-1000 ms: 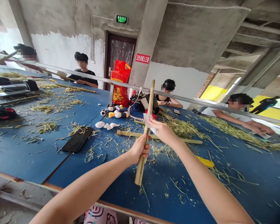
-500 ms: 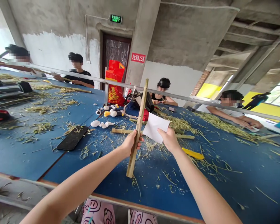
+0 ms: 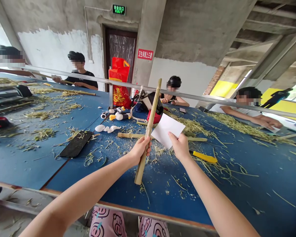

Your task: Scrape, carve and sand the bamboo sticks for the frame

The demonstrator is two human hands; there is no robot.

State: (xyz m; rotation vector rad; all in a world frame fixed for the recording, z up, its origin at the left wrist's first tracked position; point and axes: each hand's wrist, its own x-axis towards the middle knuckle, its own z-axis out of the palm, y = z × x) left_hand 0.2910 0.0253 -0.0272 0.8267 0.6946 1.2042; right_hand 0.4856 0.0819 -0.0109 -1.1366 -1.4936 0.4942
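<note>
My left hand (image 3: 141, 149) is closed around the middle of a split bamboo strip (image 3: 153, 110), which stands tilted above the blue table (image 3: 93, 184), its lower end towards me. Between the thumb and fingers of my right hand (image 3: 179, 144) is a white sheet of paper (image 3: 168, 129), just right of the strip. The sheet's left corner comes close to the bamboo; whether they touch I cannot tell. Behind both hands, another bamboo piece (image 3: 128, 135) lies across the table. A yellow-handled knife (image 3: 204, 157) rests beside my right forearm.
A black phone (image 3: 76, 144) lies at the left among bamboo shavings (image 3: 44, 134). Plush toys (image 3: 119, 115) and a red bag (image 3: 120, 87) stand farther back. A metal rail (image 3: 199, 96) crosses above the table. Several other people sit around it, one person (image 3: 249, 108) at the right.
The paper has turned and shifted slightly right, away from the bamboo strip. The strip's upper end leans a little farther right. Both hands keep their hold.
</note>
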